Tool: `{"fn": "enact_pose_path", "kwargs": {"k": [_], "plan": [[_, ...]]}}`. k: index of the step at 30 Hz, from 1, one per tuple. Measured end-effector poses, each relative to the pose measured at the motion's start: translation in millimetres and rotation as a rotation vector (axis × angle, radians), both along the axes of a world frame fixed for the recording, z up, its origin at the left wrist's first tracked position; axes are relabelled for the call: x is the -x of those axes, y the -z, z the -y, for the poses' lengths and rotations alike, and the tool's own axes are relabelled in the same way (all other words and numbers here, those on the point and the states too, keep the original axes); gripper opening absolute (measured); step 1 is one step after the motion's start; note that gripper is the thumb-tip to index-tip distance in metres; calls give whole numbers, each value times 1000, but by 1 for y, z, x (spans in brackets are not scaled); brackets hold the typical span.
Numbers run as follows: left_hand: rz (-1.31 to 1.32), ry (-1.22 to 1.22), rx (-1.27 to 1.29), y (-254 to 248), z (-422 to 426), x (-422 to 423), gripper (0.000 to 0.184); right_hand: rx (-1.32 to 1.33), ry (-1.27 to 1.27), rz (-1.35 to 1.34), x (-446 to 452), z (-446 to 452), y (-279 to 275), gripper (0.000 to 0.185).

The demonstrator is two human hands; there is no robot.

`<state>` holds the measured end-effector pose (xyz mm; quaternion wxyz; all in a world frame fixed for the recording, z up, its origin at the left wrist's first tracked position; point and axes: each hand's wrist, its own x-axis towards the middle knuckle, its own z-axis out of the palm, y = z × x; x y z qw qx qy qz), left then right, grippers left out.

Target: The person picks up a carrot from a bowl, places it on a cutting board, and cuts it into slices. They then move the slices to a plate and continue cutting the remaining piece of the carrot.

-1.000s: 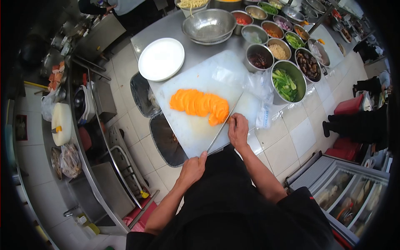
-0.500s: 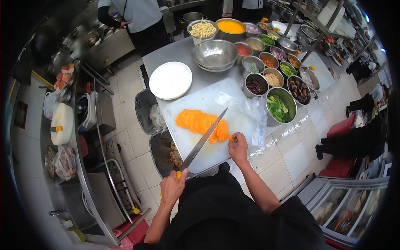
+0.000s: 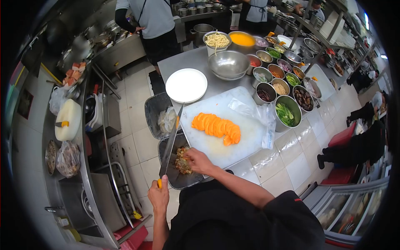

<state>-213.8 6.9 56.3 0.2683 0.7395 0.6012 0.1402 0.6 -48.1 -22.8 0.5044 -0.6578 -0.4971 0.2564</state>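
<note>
My left hand [image 3: 158, 195] is closed on the yellow handle of a large kitchen knife [image 3: 167, 152], whose blade points up and away beside the cutting board's left edge. A small orange piece [image 3: 177, 122] shows against the blade near its tip. Over the scrap bin [image 3: 177, 182], my right hand [image 3: 199, 161] hangs with bent fingers; whatever is between them is hidden. Sliced carrot [image 3: 216, 127] lies in an overlapping row on the white cutting board [image 3: 200, 148], apart from both hands.
A white plate [image 3: 186, 85] and a steel bowl [image 3: 228, 64] stand behind the board. Several pots of ingredients, including leafy greens [image 3: 284, 114], line the right side. A plastic bag [image 3: 254, 112] lies on the board. Another bin [image 3: 154, 116] stands at left; a person [image 3: 154, 21] stands beyond.
My right hand has left the carrot's end and moved left over the scrap bin. The knife has swung left off the carrot and board. The view has shifted, too.
</note>
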Motion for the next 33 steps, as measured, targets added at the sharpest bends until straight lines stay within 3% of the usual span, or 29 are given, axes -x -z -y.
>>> {"fn": "enact_pose_path", "kwargs": {"k": [2,6,15,18,23,25,26,29,31,33], "plan": [[-17,11,-59,-5,0,7,62,-28,108,279,13,-21,-3,34],[-59,13,-99,-4,-1,19,61,-270,333,429,5,-13,-38,44],[-24,243,-82,-1,-2,8,57,-58,261,934,-65,8,-69,49],[-24,325,-66,2,-4,0,57,-146,181,877,-84,24,-61,32],[-58,377,12,-1,2,-15,59,-148,153,789,-100,60,-69,27],[-47,389,-18,11,1,-18,60,-189,252,544,-104,73,-61,30],[-9,335,5,14,0,-21,60,-190,265,551,-108,80,-57,30],[68,286,3,28,-7,-24,62,19,337,501,-122,96,-42,33],[92,222,36,28,-11,-29,64,403,221,583,-135,98,-32,37],[111,252,10,31,-14,-35,64,423,188,591,-151,93,-16,41]]}}
